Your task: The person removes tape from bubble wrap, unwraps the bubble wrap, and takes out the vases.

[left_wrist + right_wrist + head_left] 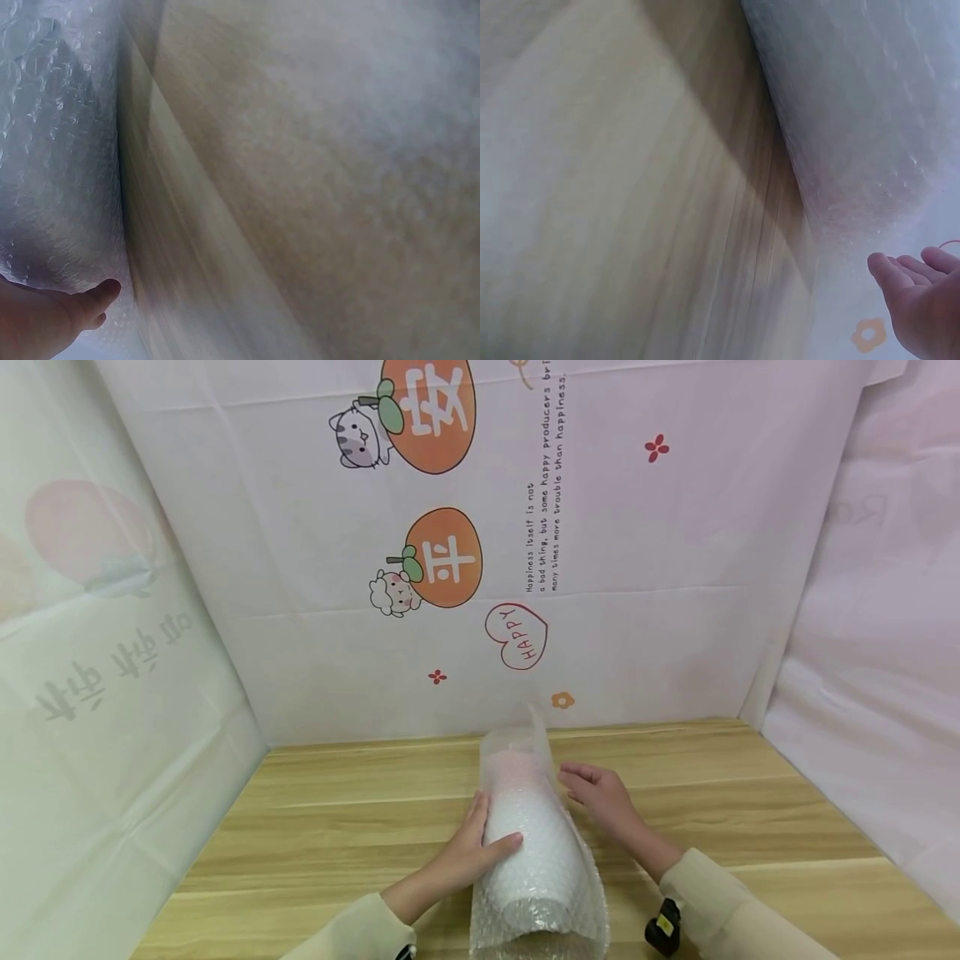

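A white, roughly cylindrical item with a pinkish far end lies inside clear bubble wrap (536,852) on the wooden table. Its exact kind is hidden by the wrap. My left hand (472,852) rests on the bundle's left side, thumb laid across the top and fingers pointing forward along the side. On the other side, my right hand (600,793) is beside the bundle's far right edge, its fingers extended; whether they touch the film cannot be told. The right wrist view shows those fingers (889,274) near the pinkish end.
Wood-grain tabletop (337,827) extends to both sides of the bundle. A white printed cloth (637,610) hangs behind the table, with further cloths at left and right. A thin flap of wrap (536,722) stands up at the far end. A dark device (663,928) is on the right sleeve.
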The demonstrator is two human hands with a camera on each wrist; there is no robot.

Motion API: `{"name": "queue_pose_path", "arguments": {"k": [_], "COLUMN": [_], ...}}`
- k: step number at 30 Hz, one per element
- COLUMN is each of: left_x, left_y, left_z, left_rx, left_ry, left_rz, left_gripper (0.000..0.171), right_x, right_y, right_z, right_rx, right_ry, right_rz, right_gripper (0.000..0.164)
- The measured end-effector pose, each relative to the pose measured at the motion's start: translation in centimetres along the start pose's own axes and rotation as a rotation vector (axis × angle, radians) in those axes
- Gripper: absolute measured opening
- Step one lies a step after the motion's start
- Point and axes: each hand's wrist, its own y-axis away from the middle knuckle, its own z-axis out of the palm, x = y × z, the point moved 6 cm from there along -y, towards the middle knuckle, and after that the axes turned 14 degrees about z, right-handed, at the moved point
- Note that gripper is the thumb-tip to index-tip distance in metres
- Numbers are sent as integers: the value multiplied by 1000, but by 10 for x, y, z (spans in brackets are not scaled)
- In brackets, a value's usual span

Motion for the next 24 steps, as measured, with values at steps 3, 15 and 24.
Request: {"name": "queue_pose_path", "arguments": {"k": [3,15,24], "left_x": [0,0,0], "left_y": [0,0,0], "left_z": [0,1,0], "left_rx": [3,1,4], "left_ry": [3,6,6], "left_rz": [2,-2,1], "left_gripper": [105,104,104], "right_x": [0,5,8], "right_y": [-5,-18,-23], "right_z": [2,10,15], "right_rx": [11,35,10], "right_ry": [-9,81,92], "right_rz": [8,25,27], "right_gripper": [46,48,51]}}
